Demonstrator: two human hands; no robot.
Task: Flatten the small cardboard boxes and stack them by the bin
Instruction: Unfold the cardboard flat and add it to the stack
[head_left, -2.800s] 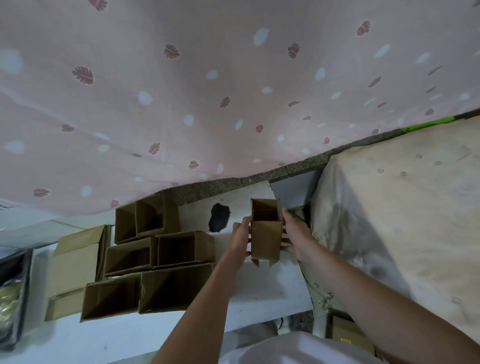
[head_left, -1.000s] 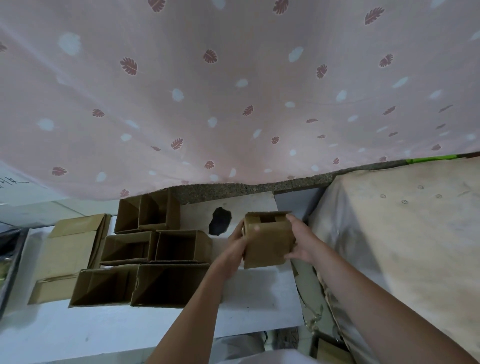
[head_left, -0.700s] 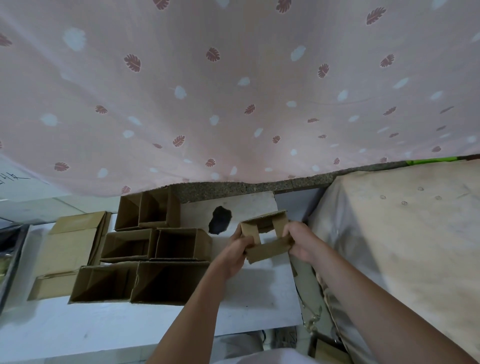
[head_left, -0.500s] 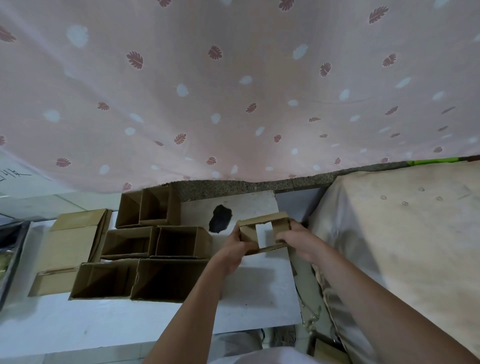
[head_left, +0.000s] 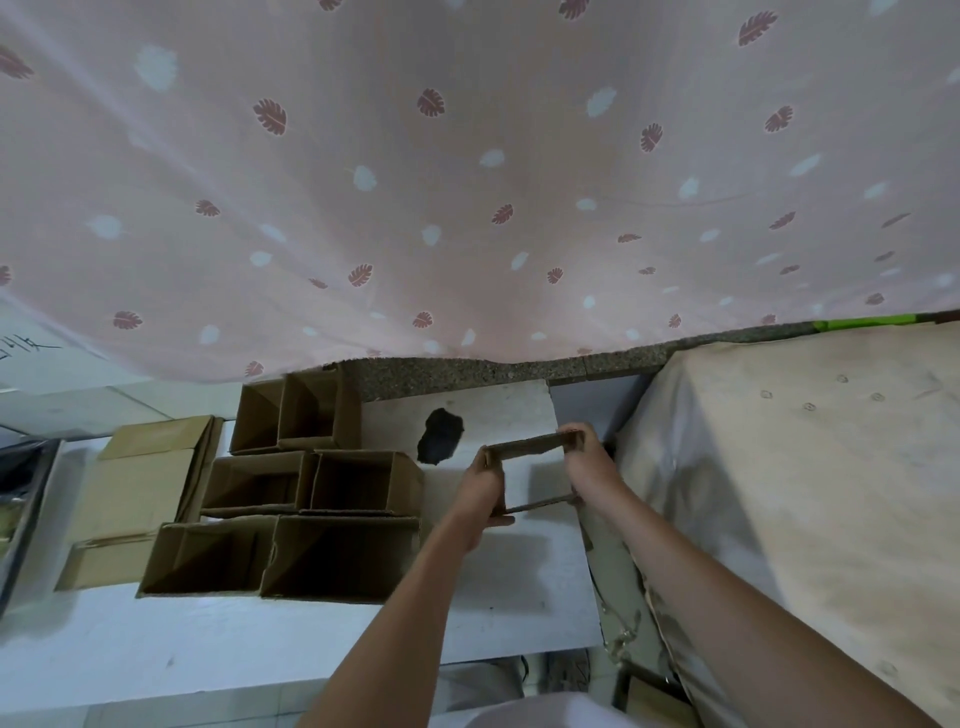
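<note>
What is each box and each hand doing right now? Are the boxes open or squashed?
Held box: open at both ends, a hollow frame, not yet flat.
Left hand: grips the box's left side.
Right hand: grips the box's right side.
Boxes on the table: six, open, not flattened.
Tan box at the left: closed.

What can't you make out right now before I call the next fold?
Head view only:
- Bin: not in frame, so the stacking spot is unknown.
- Held box: seen end-on as an open frame; left hand and right hand cover its side panels and any flaps.
- Open boxes: interiors in shadow.
- Item at the left edge: cut off.
</note>
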